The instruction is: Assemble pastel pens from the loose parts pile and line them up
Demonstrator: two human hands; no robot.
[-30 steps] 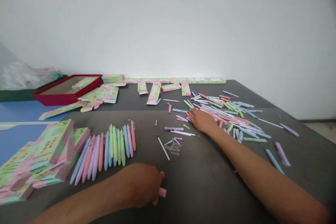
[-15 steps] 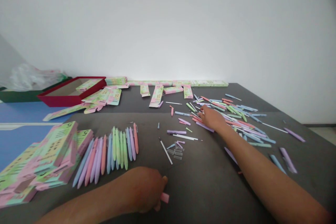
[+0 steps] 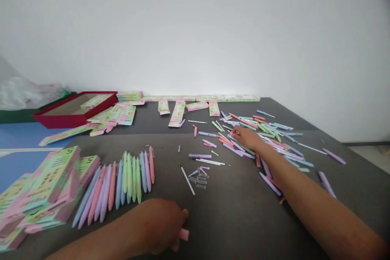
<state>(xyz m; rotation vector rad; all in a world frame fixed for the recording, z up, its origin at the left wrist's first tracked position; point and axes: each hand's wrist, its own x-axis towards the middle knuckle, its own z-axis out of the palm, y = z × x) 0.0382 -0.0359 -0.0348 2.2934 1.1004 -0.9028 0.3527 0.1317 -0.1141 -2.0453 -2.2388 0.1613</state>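
Observation:
My left hand [image 3: 163, 223] is closed round a pink pen barrel [image 3: 183, 234]; only one end of it sticks out past the fingers. My right hand [image 3: 246, 137] reaches into a loose pile of pen parts [image 3: 274, 130], its fingertips pinched together at the pile's near left side. Whatever sits between those fingertips is too small to make out. Between the hands lie a white refill [image 3: 187, 179], a purple barrel [image 3: 200, 156] and several small clear pieces [image 3: 201, 181]. Left of them, assembled pens [image 3: 134, 176] in pastel colours lie side by side in a row.
Printed pen boxes [image 3: 51, 183] are stacked at the near left. Flattened cartons [image 3: 112, 115] lie by a red tray [image 3: 61, 118], with a plastic bag [image 3: 30, 93] behind. More boxes [image 3: 210, 98] line the wall. Purple barrels [image 3: 327, 185] lie at the right.
My right hand has shifted from the pile's left edge slightly into it, and some barrels there have moved toward me. My left hand keeps hold of the pink barrel. The view has swayed a little.

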